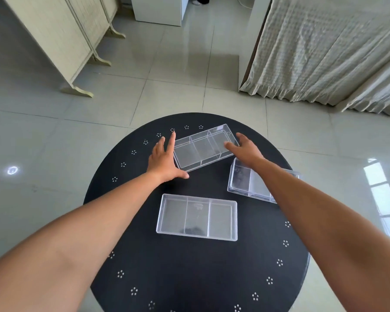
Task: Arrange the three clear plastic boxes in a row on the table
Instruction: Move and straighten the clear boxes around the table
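Note:
Three clear plastic boxes with inner dividers lie on a round black table (pixel 144 266). The far box (pixel 204 148) sits tilted near the table's back edge. My left hand (pixel 164 159) rests flat against its left end with fingers spread, thumb by its near corner. My right hand (pixel 245 147) touches its right end, fingers apart; neither hand has closed around it. The near box (pixel 197 217) lies square in the middle. The right box (pixel 250 181) lies angled under my right forearm, which hides part of it.
The table top is small, and its rim lies close behind the far box. Around it is shiny tiled floor. A folding screen (pixel 61 41) stands at the back left, and a curtain-covered frame (pixel 324 52) at the back right.

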Motion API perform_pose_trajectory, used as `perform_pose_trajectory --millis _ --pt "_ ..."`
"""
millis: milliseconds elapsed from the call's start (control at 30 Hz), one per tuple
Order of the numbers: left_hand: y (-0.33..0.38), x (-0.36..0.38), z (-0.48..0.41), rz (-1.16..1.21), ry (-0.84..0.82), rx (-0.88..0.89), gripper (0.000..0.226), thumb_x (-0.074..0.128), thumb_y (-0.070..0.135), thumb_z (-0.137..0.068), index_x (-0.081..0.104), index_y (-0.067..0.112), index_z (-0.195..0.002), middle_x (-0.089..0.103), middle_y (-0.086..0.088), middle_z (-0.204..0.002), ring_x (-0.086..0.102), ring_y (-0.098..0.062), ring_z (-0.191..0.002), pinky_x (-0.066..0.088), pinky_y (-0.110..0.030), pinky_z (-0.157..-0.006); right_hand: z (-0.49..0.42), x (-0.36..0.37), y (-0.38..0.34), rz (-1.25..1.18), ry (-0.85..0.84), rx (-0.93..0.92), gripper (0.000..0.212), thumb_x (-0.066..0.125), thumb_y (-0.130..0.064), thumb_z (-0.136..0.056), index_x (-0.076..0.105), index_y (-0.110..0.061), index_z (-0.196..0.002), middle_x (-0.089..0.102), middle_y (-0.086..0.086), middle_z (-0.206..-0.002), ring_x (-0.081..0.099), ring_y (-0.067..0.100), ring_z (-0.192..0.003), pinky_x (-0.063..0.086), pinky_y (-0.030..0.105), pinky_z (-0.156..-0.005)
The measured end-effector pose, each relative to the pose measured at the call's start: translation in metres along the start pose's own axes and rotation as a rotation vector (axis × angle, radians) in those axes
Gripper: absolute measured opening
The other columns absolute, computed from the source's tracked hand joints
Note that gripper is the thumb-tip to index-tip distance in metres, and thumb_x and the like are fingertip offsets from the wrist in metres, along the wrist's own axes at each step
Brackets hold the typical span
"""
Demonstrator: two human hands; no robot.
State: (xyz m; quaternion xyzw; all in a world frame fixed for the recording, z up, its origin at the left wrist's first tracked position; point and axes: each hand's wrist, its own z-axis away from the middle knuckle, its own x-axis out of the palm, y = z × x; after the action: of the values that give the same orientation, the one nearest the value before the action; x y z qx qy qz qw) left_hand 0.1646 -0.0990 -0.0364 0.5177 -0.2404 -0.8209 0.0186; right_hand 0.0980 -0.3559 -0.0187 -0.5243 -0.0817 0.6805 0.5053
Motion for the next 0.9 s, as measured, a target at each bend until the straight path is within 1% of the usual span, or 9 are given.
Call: perform_pose_trajectory --millis 100,267,400,533,633,700,800,833,900 --pt "-0.007 0.002 -0.008 0.036 -0.049 0.009 0.144 0.09 0.045 -0.054 -0.017 0.041 -0.151 0.003 -0.006 -0.166 0.006 -0.025 -0.152 0.024 -0.049 -0.117 -0.01 0.006 -0.001 0.014 -0.031 0.019 0.08 0.056 -0.053 -0.093 0.024 -0.021 -0.158 0.048 0.006 -0.153 0.051 0.031 -0.134 0.039 0.044 -0.112" --pt "-0.012 0.011 -0.01 0.178 -0.037 0.027 0.134 0.088 0.03 -0.062 -0.011 0.044 -0.151 0.032 0.003 -0.155 0.035 -0.021 -0.142 0.043 -0.041 -0.103 -0.016 0.014 0.0 -0.029 -0.011 0.032 0.077 0.058 -0.05 -0.091 0.026 -0.024 -0.156 0.058 0.005 -0.142 0.057 0.031 -0.126 0.04 0.041 -0.103" --pt "-0.013 0.007 -0.015 0.299 -0.057 0.035 0.128 0.087 0.029 -0.06 -0.002 0.05 -0.149 0.032 0.0 -0.153 0.037 -0.02 -0.139 0.041 -0.039 -0.104 -0.018 0.008 0.005 -0.162 -0.021 0.004 0.074 0.06 -0.034 -0.085 0.032 -0.026 -0.154 0.065 0.002 -0.122 0.065 0.024 -0.108 0.045 0.035 -0.088" --pt "-0.006 -0.013 -0.027 0.574 -0.186 -0.001 0.122 0.088 0.023 -0.058 0.013 0.047 -0.151 0.037 -0.009 -0.143 0.045 -0.021 -0.132 0.04 -0.037 -0.108 -0.017 -0.01 0.003 -0.273 -0.015 -0.056 0.058 0.064 -0.024 -0.084 0.05 -0.019 -0.14 0.063 0.005 -0.117 0.061 0.015 -0.094 0.047 0.027 -0.084" --pt "0.002 -0.033 -0.036 0.697 -0.289 -0.052 0.115 0.084 0.037 -0.054 0.02 0.047 -0.15 0.053 -0.008 -0.123 0.053 -0.021 -0.123 0.037 -0.04 -0.112 -0.018 -0.024 -0.001 -0.401 0.005 -0.066 0.064 0.068 -0.034 -0.07 0.057 -0.018 -0.132 0.06 0.004 -0.107 0.056 0.01 -0.084 0.041 0.021 -0.071" --pt "0.008 -0.045 -0.04 0.797 -0.31 -0.091 0.108 0.077 0.051 -0.053 0.027 0.042 -0.148 0.054 -0.004 -0.123 0.057 -0.021 -0.117 0.042 -0.041 -0.108 -0.02 -0.032 -0.001 -0.435 -0.02 -0.061 0.068 0.07 -0.036 -0.067 0.055 -0.022 -0.132 0.058 0.004 -0.107 0.055 0.011 -0.085 0.039 0.023 -0.069" --pt "0.017 -0.056 -0.043 0.862 -0.33 -0.153 0.094 0.065 0.068 -0.05 0.046 0.031 -0.135 0.054 -0.013 -0.127 0.061 -0.027 -0.107 0.047 -0.044 -0.103 -0.023 -0.039 0.006 -0.404 -0.116 -0.071 0.071 0.081 -0.027 -0.073 0.049 -0.021 -0.136 0.057 0.007 -0.104 0.057 0.017 -0.092 0.043 0.027 -0.075" --pt "0.018 -0.057 -0.045 0.874 -0.352 -0.174 0.093 0.062 0.071 -0.049 0.049 0.028 -0.131 0.055 -0.018 -0.126 0.062 -0.03 -0.106 0.048 -0.046 -0.102 -0.024 -0.039 0.008 -0.374 -0.143 -0.081 0.07 0.082 -0.02 -0.077 0.047 -0.019 -0.138 0.058 0.008 -0.103 0.058 0.019 -0.093 0.045 0.028 -0.078" --pt "0.019 -0.054 -0.05 0.891 -0.382 -0.25 0.098 0.059 0.076 -0.052 0.047 0.024 -0.134 0.053 -0.026 -0.125 0.063 -0.036 -0.105 0.051 -0.047 -0.098 -0.028 -0.038 0.013 -0.29 -0.154 -0.091 0.071 0.081 -0.009 -0.08 0.046 -0.015 -0.141 0.059 0.008 -0.1 0.06 0.02 -0.092 0.051 0.031 -0.084"
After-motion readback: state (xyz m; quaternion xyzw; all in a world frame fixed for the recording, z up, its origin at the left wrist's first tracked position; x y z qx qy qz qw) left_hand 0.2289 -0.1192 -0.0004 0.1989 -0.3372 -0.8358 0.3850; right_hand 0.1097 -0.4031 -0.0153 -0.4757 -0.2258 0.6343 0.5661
